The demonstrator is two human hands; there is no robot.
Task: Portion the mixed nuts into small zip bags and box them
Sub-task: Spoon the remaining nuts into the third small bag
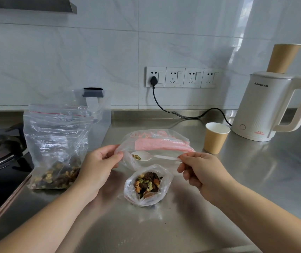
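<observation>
One small bag stands filled but unsealed just below both hands; left fingers pinch a second bag, right fingers hold the spoon tipping seeds in, no box visible.

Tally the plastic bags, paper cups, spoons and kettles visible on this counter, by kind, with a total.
Plastic bags: 3 (large nut bag, small filled bag, held bag)
Paper cups: 2 ()
Spoons: 1
Kettles: 1
Total: 7
</observation>
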